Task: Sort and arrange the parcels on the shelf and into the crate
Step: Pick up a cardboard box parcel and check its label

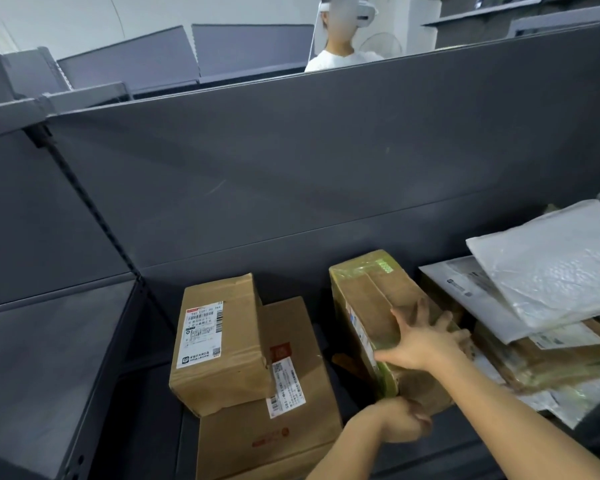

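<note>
On dark grey shelf (146, 403), between stacked cartons (219, 344) and heap of mailers (551, 278): taped box (371, 303), tilted.
Right hand (426, 341) flat on box top, fingers splayed; left hand (402, 419) curled round near lower corner, fingertips hidden beneath. Behind, grey partition (291, 168); beyond it, another person (340, 53), cut off at chest.

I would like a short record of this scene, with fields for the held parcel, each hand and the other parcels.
held parcel: taped box, tilted
left hand: grips the box's near end from below
right hand: fingers spread, pressing on the box's top
to its left: small labelled box lying on a flat brown box
to its right: white bubble mailer on top of a pile of flat parcels
place: grey shelf
</note>
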